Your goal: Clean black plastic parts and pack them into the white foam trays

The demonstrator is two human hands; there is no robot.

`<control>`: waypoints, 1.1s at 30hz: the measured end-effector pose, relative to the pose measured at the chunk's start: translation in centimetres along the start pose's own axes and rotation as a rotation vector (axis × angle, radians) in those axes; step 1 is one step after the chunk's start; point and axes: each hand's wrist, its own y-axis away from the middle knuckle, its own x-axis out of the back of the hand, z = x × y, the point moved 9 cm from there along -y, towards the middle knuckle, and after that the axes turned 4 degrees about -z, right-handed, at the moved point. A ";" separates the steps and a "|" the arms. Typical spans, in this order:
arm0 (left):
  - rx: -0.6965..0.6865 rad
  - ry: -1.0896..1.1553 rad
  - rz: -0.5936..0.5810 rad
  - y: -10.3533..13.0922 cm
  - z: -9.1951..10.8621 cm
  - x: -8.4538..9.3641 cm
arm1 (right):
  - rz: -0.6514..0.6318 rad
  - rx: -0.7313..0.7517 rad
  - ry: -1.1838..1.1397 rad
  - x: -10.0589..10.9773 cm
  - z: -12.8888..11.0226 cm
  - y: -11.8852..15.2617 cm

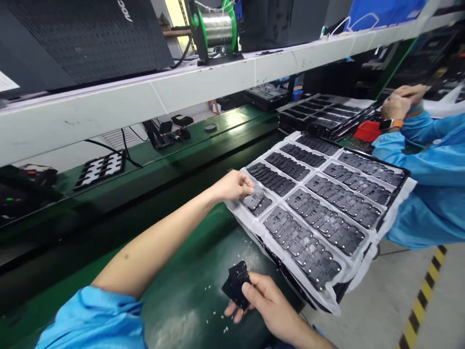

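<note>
A wide tray (pixel 298 186) lined with white sheet holds rows of overlapping dark flat parts in compartments. At its left corner my left hand (pixel 236 185) pinches a greyish flat part (pixel 254 198), which lies over another part in the same compartment. Below the tray's near edge, my right hand (pixel 267 303) grips a few black flat pieces (pixel 237 283) between thumb and fingers, fanned over one another above the green bench. Small pale bits are scattered on the bench around this hand.
Across the top runs a white shelf beam (pixel 203 89) bearing a solder wire spool (pixel 218 29). More stacked trays (pixel 327 110) and a red bin (pixel 366 131) stand behind. Another person in blue sleeves (pixel 432 165) is at the right. A black-and-white tray (pixel 100 169) lies at left.
</note>
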 end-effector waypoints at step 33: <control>0.108 -0.229 -0.103 14.9 -4.4 0.9 | 0.537 0.166 -0.048 2.5 -1.6 -1.4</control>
